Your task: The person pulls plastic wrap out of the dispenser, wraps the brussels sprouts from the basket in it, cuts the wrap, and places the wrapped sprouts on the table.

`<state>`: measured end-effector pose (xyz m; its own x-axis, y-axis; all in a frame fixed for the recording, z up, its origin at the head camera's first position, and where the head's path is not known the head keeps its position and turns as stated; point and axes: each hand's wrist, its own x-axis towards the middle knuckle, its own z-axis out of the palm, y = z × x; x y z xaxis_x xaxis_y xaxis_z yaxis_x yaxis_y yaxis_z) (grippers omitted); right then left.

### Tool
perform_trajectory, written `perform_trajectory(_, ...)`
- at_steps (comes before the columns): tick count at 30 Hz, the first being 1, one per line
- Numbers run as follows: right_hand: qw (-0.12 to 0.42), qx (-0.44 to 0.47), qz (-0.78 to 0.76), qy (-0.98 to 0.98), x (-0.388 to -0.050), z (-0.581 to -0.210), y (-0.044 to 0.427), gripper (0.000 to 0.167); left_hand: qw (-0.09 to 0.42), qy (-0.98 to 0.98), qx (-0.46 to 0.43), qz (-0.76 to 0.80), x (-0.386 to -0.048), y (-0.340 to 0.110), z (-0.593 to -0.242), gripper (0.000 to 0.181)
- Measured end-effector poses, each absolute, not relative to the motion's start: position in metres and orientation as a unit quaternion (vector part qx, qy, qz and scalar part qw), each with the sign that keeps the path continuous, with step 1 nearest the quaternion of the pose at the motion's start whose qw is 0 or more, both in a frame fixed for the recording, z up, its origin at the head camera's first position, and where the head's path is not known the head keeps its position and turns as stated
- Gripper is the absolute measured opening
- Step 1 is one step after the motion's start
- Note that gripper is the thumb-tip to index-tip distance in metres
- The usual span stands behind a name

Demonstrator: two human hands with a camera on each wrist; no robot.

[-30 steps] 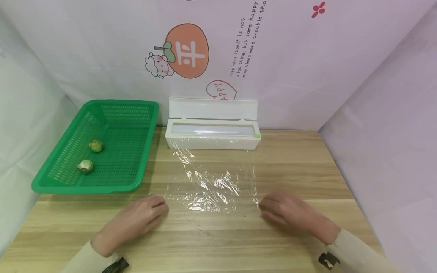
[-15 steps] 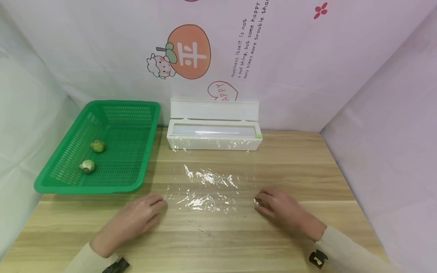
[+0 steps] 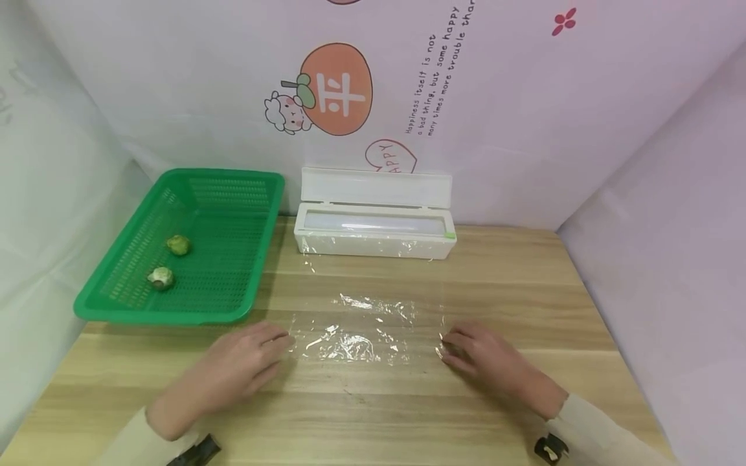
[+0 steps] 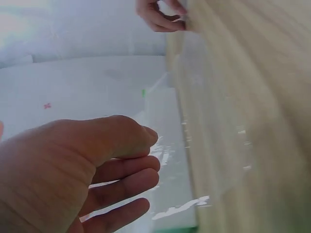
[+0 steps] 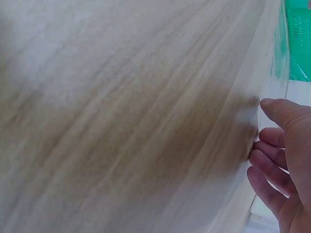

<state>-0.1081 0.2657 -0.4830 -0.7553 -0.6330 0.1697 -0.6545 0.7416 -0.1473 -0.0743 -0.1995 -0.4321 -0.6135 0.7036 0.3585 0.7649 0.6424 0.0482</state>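
Note:
A sheet of clear plastic wrap (image 3: 355,336) stretches forward from a white dispenser box (image 3: 373,244), whose lid stands raised. My left hand (image 3: 247,362) is at the sheet's near left corner; its thumb and forefinger come together there, pinching the edge. Loosely bent, the other fingers of that hand show in the left wrist view. At the near right corner, my right hand (image 3: 489,359) touches the wrap with its fingertips. In the right wrist view its thumb is apart from the relaxed fingers. The film is so transparent that its exact edges are hard to see.
A green plastic basket (image 3: 265,252) stands at the left, close to my left hand. Two small round greenish vegetables (image 3: 178,244) lie inside it. Behind the wooden table (image 3: 501,291) hangs a printed white cloth (image 3: 495,116), with more pale cloth on both sides.
Creases in the plastic wrap have flattened, with fewer diagonal folds. My right hand has moved in to the sheet's edge; my left hand stays by its corner. The head view has shifted slightly.

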Motion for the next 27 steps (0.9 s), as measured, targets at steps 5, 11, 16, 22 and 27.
perform_trajectory(5, 0.064, 0.351, 0.102, -0.929, -0.107, -0.483, 0.266, 0.033, 0.185, -0.887, -0.413, -0.093, -0.089, -0.211, -0.395, 0.041)
perform_trajectory(11, 0.066, 0.355, 0.099, -0.927, -0.108, -0.484, 0.269, 0.033, 0.178, -0.905, -0.373, -0.106, -0.118, -0.239, -0.353, 0.036)
perform_trajectory(16, 0.058, 0.35, 0.102, -0.93, -0.108, -0.483, 0.269, 0.035, 0.109, -0.945, -0.286, -0.111, -0.145, -0.265, -0.325, 0.033)
perform_trajectory(22, 0.049, 0.345, 0.103, -0.931, -0.108, -0.482, 0.269, 0.034, 0.083, -0.961, -0.243, -0.098, -0.181, -0.297, -0.317, 0.036)
perform_trajectory(27, 0.047, 0.353, 0.108, -0.928, -0.108, -0.482, 0.267, 0.035, 0.024, -0.974, -0.212, -0.072, -0.205, -0.324, -0.319, 0.042)
